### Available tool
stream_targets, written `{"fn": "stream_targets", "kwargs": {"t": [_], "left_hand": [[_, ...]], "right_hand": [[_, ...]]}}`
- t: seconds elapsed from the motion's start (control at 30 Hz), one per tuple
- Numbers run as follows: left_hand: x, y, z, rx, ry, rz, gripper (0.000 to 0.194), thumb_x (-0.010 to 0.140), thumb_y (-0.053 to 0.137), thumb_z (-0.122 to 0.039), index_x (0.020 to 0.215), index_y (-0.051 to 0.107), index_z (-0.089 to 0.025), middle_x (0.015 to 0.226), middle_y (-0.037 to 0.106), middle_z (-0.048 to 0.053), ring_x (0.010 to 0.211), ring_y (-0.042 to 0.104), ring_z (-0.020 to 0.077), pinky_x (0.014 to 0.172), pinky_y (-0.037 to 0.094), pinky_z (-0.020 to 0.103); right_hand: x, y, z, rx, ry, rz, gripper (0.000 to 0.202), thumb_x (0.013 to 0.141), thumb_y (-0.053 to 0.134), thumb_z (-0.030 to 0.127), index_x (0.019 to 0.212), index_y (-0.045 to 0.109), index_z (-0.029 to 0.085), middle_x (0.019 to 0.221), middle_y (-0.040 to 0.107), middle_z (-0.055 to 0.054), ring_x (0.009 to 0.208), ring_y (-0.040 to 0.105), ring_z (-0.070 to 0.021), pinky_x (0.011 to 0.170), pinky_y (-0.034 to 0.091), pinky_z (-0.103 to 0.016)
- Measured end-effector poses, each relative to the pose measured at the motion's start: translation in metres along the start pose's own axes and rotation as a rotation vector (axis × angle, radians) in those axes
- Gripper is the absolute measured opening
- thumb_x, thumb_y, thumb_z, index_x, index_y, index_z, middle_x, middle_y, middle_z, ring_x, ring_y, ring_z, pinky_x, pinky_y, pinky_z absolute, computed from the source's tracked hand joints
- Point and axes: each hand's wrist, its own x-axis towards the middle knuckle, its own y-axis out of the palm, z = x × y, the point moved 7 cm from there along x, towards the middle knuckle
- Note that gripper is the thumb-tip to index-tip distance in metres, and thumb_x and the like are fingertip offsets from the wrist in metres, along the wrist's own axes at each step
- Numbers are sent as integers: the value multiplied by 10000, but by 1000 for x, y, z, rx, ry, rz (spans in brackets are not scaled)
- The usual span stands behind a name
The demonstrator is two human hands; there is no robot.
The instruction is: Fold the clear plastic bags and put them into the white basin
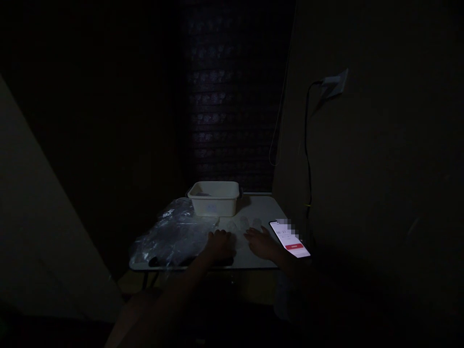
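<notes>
My left hand (219, 244) is at the near middle of the white table (259, 208), its fingers curled at the right edge of a crumpled clear plastic sheet or bag (170, 232). What it may hold is too dark to tell. My right hand (260, 241) rests on the tabletop to the right, fingers spread, with nothing seen in it. Just beyond both hands lie small, faint translucent pieces (244, 222). Behind them stands a white plastic tub (214, 207) with a small label on its front.
A lit phone (290, 239) lies at the table's right edge, beside my right hand. A dark flat object (226, 262) is at the front edge, under my left forearm. A cable (307, 145) hangs from a wall socket on the right. Dark blinds (213, 96) cover the back.
</notes>
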Motion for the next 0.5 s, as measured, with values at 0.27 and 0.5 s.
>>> {"fn": "stream_targets", "kwargs": {"t": [0.27, 0.5], "left_hand": [[0, 6, -13, -78, 39, -8, 224, 630, 430, -208, 839, 485, -149, 848, 514, 103, 800, 466, 210, 683, 337, 334], [13, 7, 16, -232, -203, -58, 220, 688, 341, -169, 750, 543, -107, 757, 565, 112, 732, 515, 171, 614, 364, 249]], "right_hand": [[-5, 1, 0, 8, 8, 42, 362, 680, 293, 214, 1024, 404, 195, 1090, 421, -81, 1023, 312, -186, 822, 142, -445], [-6, -5, 11, -18, -35, 27, 303, 679, 306, 217, 932, 471, 212, 1044, 453, -60, 996, 343, -182, 824, 156, -423]]}}
